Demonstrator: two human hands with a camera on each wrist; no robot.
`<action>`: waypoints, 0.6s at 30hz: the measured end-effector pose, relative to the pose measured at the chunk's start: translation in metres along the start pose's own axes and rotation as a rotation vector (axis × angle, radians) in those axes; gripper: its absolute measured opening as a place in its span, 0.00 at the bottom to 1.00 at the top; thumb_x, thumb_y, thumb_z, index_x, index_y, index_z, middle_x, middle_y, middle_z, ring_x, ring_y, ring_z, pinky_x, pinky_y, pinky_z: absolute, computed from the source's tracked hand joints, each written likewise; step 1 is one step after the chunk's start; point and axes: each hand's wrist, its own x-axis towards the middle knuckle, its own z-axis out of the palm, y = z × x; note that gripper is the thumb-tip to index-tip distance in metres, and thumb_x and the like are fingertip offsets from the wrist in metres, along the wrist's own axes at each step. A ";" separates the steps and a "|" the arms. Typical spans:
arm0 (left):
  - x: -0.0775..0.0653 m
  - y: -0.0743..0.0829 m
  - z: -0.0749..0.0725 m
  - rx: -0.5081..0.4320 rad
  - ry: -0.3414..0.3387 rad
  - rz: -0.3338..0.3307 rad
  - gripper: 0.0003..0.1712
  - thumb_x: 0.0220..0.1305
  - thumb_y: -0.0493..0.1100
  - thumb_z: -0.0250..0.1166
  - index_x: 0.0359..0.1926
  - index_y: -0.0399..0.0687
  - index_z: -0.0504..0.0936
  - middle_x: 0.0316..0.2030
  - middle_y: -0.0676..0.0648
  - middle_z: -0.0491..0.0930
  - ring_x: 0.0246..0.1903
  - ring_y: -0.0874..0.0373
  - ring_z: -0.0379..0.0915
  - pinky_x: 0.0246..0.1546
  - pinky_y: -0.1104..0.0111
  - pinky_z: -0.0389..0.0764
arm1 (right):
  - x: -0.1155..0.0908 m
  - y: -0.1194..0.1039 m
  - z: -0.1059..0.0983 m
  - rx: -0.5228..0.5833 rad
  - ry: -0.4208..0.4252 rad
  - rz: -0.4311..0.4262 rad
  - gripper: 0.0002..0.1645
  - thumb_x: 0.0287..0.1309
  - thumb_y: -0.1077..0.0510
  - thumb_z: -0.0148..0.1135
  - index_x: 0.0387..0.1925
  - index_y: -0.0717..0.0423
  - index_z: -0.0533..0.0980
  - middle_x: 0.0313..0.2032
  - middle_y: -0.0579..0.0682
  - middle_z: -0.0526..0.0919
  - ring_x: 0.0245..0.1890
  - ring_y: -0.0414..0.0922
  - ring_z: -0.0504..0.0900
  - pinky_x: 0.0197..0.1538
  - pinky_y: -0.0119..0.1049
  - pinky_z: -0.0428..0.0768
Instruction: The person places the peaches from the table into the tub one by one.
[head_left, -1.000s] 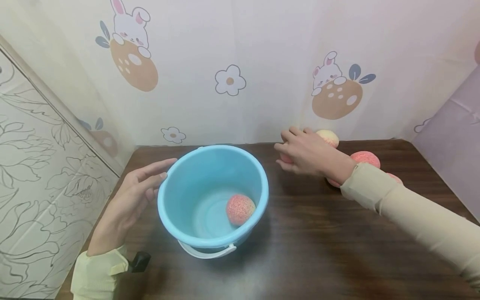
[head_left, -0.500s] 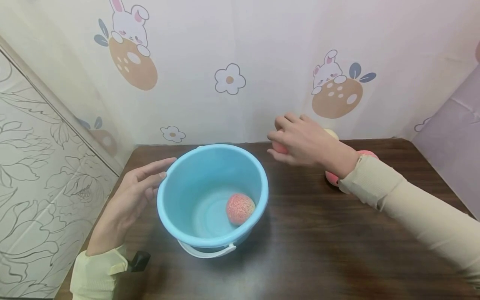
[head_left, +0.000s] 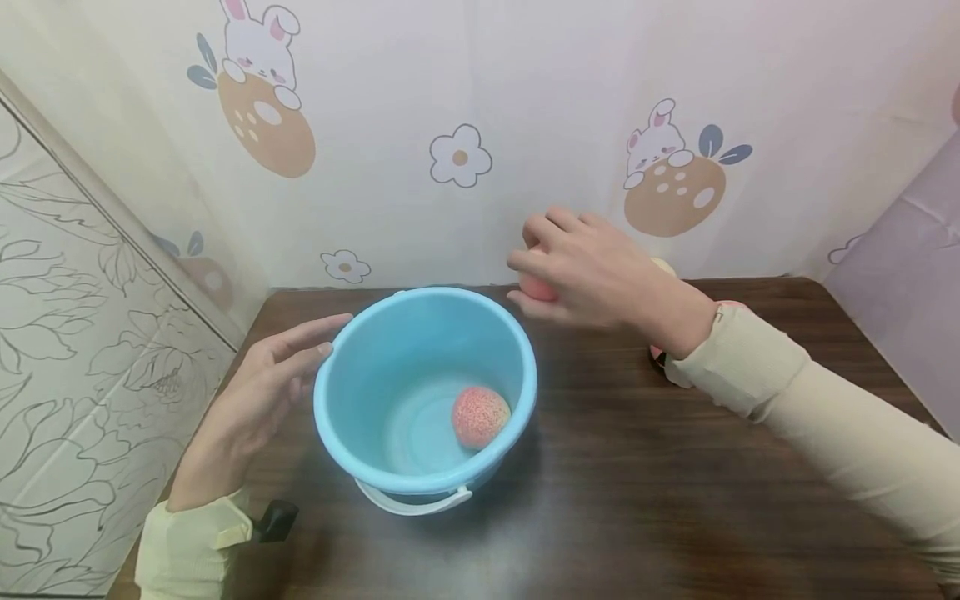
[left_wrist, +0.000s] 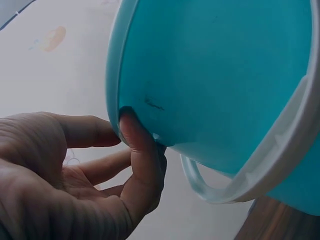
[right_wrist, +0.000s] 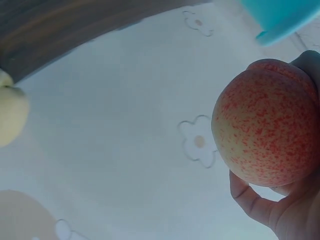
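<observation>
My left hand [head_left: 258,400] holds the left side of a light blue bucket [head_left: 326,417] at its rim. In the left wrist view, its fingertips meet at the rim lip and against the outer wall. Inside the bucket, low on the right, lies a pink-and-cream speckled peach [head_left: 480,417]. Off the table, to the right of and behind the bucket, my right hand [head_left: 596,271] grips a second peach [head_left: 538,283]. The right wrist view shows this peach [right_wrist: 270,125] large, with its crease and red speckles; fingers curl round its far side.
More peaches are partly hidden behind the right forearm, including a pale one [head_left: 662,267] by the back wall. The bucket's white handle [head_left: 412,504] hangs at its front. A printed curtain [head_left: 510,100] closes off the back of the dark wood table [head_left: 637,483].
The right hand has lifted the gripped peach off the table and carried it left and up, closer to the bucket. The left hand and the bucket stay nearly still.
</observation>
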 end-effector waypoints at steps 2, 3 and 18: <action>-0.002 0.001 -0.001 0.043 0.004 -0.011 0.28 0.78 0.48 0.60 0.75 0.49 0.72 0.69 0.51 0.76 0.60 0.58 0.81 0.53 0.60 0.87 | 0.004 -0.006 -0.004 -0.001 0.018 -0.017 0.16 0.64 0.42 0.67 0.44 0.48 0.81 0.43 0.55 0.80 0.42 0.54 0.76 0.36 0.47 0.79; -0.003 0.003 -0.001 0.068 0.007 -0.020 0.28 0.78 0.49 0.60 0.75 0.51 0.72 0.69 0.51 0.76 0.60 0.58 0.81 0.54 0.60 0.87 | 0.006 -0.009 -0.005 -0.004 0.029 -0.026 0.16 0.64 0.42 0.67 0.44 0.48 0.81 0.43 0.55 0.80 0.42 0.54 0.76 0.35 0.46 0.79; -0.015 0.015 -0.005 0.198 -0.012 -0.039 0.31 0.74 0.48 0.66 0.75 0.56 0.73 0.70 0.53 0.77 0.55 0.57 0.86 0.53 0.65 0.86 | 0.029 -0.040 -0.016 0.006 0.132 -0.163 0.12 0.63 0.45 0.65 0.36 0.48 0.78 0.37 0.52 0.76 0.37 0.51 0.73 0.30 0.42 0.71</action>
